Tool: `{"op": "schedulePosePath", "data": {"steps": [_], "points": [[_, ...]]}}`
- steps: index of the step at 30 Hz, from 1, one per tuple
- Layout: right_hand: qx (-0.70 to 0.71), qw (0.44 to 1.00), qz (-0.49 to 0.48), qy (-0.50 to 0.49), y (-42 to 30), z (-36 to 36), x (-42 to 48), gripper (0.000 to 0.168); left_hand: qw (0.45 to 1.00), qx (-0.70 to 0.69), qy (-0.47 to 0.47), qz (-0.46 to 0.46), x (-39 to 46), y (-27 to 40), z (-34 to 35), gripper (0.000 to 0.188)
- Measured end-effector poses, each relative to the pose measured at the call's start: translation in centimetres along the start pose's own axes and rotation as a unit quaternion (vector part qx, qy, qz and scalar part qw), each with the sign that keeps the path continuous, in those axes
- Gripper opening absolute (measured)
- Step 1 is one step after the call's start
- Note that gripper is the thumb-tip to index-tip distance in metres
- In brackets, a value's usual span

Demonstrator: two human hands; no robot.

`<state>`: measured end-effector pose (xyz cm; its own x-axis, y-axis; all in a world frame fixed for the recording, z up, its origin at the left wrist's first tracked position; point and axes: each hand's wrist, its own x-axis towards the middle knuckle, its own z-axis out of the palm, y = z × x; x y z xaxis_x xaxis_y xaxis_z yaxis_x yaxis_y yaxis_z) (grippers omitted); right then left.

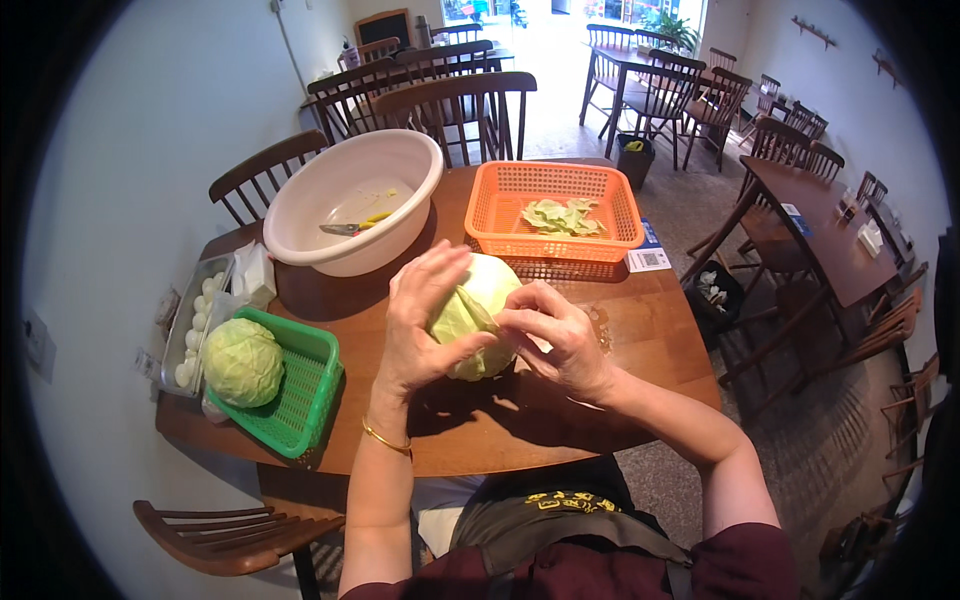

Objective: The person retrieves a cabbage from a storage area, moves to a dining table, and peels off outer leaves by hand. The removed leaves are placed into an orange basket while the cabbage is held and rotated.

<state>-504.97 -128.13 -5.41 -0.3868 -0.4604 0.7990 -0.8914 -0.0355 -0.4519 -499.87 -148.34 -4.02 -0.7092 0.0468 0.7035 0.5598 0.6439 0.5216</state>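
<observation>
A pale green cabbage (491, 277) rests on the wooden table (367, 330) in front of me, between both hands. My left hand (427, 315) lies spread against its left side, thumb across the front. The fingertips of my right hand (555, 337) pinch the edge of a loosened outer leaf (465, 315) on the near side. Behind the cabbage stands an orange plastic basket (555, 247) holding torn cabbage leaves (562, 216). At the back left, a large whitish basin (300, 247) contains yellow-handled scissors or shears (360, 225); which kind is unclear. Another whole cabbage (244, 362) sits in a green plastic basket (322, 390) on the left.
A metal tray (180, 379) of white eggs and a tissue pack (255, 274) stand at the table's left edge. A printed card (649, 259) lies beside the orange basket. Wooden chairs (225, 536) surround the table, and a bin (712, 296) stands on the right.
</observation>
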Motion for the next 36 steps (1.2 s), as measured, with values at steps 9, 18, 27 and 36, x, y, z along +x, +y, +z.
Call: {"op": "schedulePosePath", "data": {"steps": [9,18,27,36], "points": [[0.555,0.763,0.332,-0.004,0.6,-3.0,3.5,0.011,1.0,-0.013,-0.023,-0.009,-0.3,-1.4,-0.5,0.049],[0.282,0.944,0.126,0.113,3.6,-6.2,8.1,0.012,0.999,-0.032,-0.001,-0.034,-0.6,-1.7,-1.2,0.047],[0.001,0.964,0.201,-0.172,2.9,-2.5,6.0,0.048,1.0,0.006,-0.004,-0.009,-0.5,-1.7,-0.9,0.065],[0.506,0.821,0.265,0.004,2.4,-3.4,6.8,0.011,0.998,-0.047,-0.017,-0.039,-0.2,-2.2,-1.5,0.066]]}}
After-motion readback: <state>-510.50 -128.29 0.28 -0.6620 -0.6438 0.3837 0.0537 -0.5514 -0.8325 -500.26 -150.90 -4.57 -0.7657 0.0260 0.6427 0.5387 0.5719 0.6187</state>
